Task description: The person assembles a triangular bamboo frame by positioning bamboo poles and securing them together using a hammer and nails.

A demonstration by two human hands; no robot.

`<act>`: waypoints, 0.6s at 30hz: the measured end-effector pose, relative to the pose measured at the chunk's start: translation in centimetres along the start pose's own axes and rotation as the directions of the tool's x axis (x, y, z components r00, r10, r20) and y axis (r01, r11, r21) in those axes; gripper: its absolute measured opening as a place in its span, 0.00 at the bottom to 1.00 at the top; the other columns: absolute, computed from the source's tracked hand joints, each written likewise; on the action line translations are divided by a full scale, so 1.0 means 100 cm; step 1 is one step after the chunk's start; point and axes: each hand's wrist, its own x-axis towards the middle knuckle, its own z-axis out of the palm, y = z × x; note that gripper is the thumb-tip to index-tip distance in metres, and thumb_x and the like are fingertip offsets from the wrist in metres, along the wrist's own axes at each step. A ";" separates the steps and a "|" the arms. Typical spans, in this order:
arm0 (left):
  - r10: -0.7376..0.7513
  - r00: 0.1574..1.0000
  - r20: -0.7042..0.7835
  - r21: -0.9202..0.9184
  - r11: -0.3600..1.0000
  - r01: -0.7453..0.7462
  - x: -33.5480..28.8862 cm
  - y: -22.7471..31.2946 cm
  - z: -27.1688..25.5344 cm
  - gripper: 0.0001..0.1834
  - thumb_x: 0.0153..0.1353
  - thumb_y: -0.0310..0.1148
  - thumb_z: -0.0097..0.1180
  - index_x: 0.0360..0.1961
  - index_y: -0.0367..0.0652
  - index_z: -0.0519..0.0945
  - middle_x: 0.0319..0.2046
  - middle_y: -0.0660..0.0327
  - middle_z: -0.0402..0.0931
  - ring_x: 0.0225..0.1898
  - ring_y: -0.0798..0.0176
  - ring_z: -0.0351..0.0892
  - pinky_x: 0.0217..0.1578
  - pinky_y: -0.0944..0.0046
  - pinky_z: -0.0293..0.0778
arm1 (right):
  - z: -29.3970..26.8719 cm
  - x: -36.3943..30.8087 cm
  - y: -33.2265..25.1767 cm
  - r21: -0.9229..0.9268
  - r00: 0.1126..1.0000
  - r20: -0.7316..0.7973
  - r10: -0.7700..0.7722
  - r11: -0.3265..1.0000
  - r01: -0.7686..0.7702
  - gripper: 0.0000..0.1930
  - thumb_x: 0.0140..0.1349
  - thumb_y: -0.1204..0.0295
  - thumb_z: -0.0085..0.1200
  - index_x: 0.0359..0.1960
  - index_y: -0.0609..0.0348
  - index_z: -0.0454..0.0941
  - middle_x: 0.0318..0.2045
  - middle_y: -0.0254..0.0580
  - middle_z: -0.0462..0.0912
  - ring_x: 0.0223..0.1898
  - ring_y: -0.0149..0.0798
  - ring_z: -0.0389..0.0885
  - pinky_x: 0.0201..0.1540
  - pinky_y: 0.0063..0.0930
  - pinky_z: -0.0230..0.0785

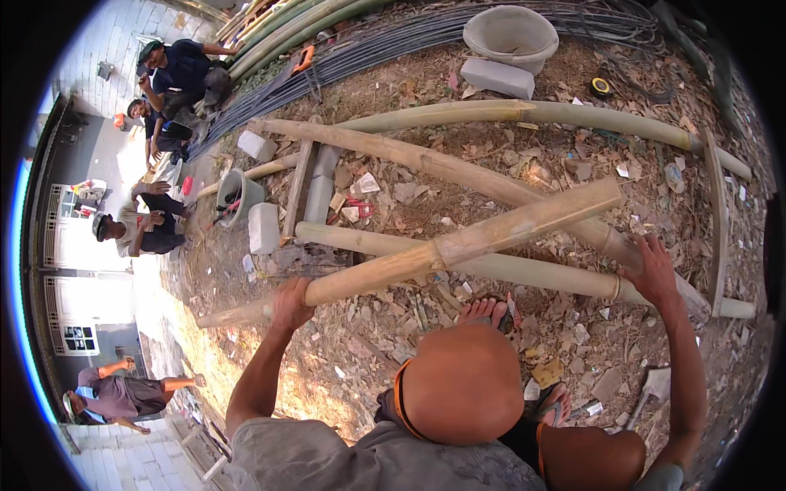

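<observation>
My left hand [292, 305] is wrapped round a bamboo pole [434, 255], near its left end. This pole slants up to the right and lies across a second bamboo pole [417, 160]. On that second pole, close to its lower right end, my right hand [653, 272] is closed. Beneath both, a greenish bamboo pole [368, 239] runs along the near side and another long bamboo pole [589, 117] along the far side. A wooden crosspiece [300, 186] meets them at the left, and a second wooden crosspiece [717, 221] at the right.
Dry leaves and rubble cover the ground. Farther off are a large bucket [509, 37], a pale block [497, 78], a tape measure [600, 86], steel bars [393, 45] and an orange-handled saw [296, 69]. A smaller bucket [242, 196] stands left. Several people sit there. A hammer [651, 389] lies near right.
</observation>
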 end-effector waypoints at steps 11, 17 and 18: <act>0.136 0.991 0.011 -0.092 0.987 -0.135 0.109 -0.065 0.046 0.21 0.48 0.23 0.73 0.45 0.40 0.80 0.37 0.47 0.80 0.42 0.34 0.81 0.44 0.38 0.75 | 0.018 0.040 -0.007 -0.047 0.959 0.252 0.127 0.992 -0.119 0.62 0.45 0.45 0.82 0.80 0.51 0.60 0.68 0.55 0.75 0.69 0.60 0.75 0.76 0.58 0.60; 0.313 0.950 -0.012 -0.122 0.942 -0.312 0.112 -0.085 0.056 0.31 0.53 0.31 0.77 0.58 0.31 0.82 0.49 0.35 0.84 0.52 0.28 0.82 0.56 0.38 0.77 | 0.015 0.061 0.021 -0.069 0.956 0.238 0.170 0.985 -0.158 0.36 0.50 0.56 0.77 0.61 0.51 0.79 0.48 0.47 0.87 0.51 0.56 0.89 0.54 0.54 0.81; 0.262 0.953 0.154 -0.205 0.952 -0.229 0.120 -0.049 0.043 0.35 0.50 0.29 0.77 0.61 0.32 0.81 0.52 0.34 0.83 0.56 0.27 0.80 0.60 0.36 0.76 | 0.003 0.046 0.031 -0.061 0.959 0.234 0.161 0.987 -0.151 0.34 0.49 0.57 0.77 0.58 0.51 0.81 0.47 0.45 0.88 0.48 0.56 0.90 0.51 0.53 0.82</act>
